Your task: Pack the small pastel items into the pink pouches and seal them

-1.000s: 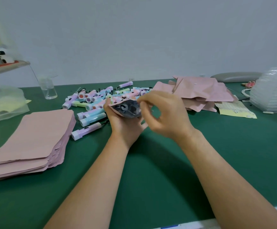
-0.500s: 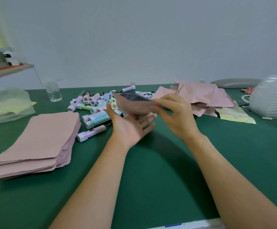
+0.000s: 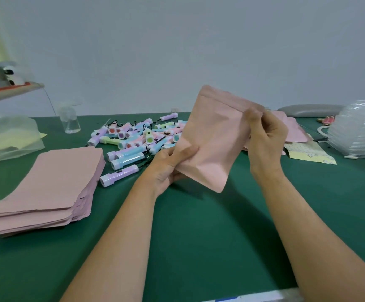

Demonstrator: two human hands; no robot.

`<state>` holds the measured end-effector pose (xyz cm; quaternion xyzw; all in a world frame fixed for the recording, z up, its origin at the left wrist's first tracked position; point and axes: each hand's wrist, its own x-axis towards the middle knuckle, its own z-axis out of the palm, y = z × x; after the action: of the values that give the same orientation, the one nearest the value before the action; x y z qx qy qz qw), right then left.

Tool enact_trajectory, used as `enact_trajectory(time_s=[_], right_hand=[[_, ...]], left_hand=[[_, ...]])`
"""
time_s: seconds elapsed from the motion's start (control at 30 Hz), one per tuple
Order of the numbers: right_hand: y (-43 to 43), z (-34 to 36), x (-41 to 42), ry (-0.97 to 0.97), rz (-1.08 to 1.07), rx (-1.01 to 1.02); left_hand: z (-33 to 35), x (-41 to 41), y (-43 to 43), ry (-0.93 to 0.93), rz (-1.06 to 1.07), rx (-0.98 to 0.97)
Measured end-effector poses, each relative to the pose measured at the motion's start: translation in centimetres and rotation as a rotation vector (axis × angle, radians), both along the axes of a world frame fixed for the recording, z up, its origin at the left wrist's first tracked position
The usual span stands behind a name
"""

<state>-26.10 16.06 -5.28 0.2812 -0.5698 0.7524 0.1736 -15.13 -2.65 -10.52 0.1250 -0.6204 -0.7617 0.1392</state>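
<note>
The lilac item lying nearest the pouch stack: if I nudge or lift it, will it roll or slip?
Probably rolls little: the lilac item has a wider white head that should check it. It is likely light, being small and apparently plastic. Its glossy shell may slip in a loose grip.

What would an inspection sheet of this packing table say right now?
Surface: green table, white front edge.
Job's things: one pink pouch held up; pastel items piled behind it; flat pouches stacked at left; loose pouches at right.
Clutter: clear container and plastic bag at left; yellow sheet and clear trays at right.
Hands: left hand grips the pouch's lower edge; right hand pinches its top corner.
Cables: only black cords on the pastel items.
Surroundings: pale wall; shelf at left.
</note>
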Motion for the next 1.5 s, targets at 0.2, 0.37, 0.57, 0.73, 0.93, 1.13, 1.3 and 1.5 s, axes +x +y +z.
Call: enact_trajectory(time_s=[0.2,0.37,0.57,0.73,0.93,1.13,1.3,1.5], right_hand=[[-0.3,-1.9,-1.5,-0.154,-0.054,0.18],[-0.5,-3.3,-1.7,-0.156,0.181,0.36],[-1.4,-4.0,-0.8,-0.245,0.346,0.421],[-1.2,-4.4,-0.7,-0.28,0.473,0.517],[-1.2,-4.5,-0.7,-0.218,0.436,0.511],[-0.9,-4.4,-0.5,-0.177,0.465,0.575],[-0.8,-4.2,-0.6,-0.178,0.453,0.637],[1.1,-4.1,-1.9,-0.196,0.435,0.654]], left_hand=[[-0.1,0.5,-0.4,0.001,0.008,-0.11],[0.3,0.4,0.1,0.033,0.058,-0.042],[0.3,0.5,-0.4,-0.016,0.134,-0.002],[0.4,0.5,0.0,-0.059,0.107,-0.11],[0.6,0.3,0.5,-0.04,0.116,-0.144],[0.3,0.3,0.8,0.029,0.122,-0.219],[0.0,-0.2,0.8,0.032,0.178,-0.207],[-0.1,-1.7,2.1,0.029,0.194,-0.26]])
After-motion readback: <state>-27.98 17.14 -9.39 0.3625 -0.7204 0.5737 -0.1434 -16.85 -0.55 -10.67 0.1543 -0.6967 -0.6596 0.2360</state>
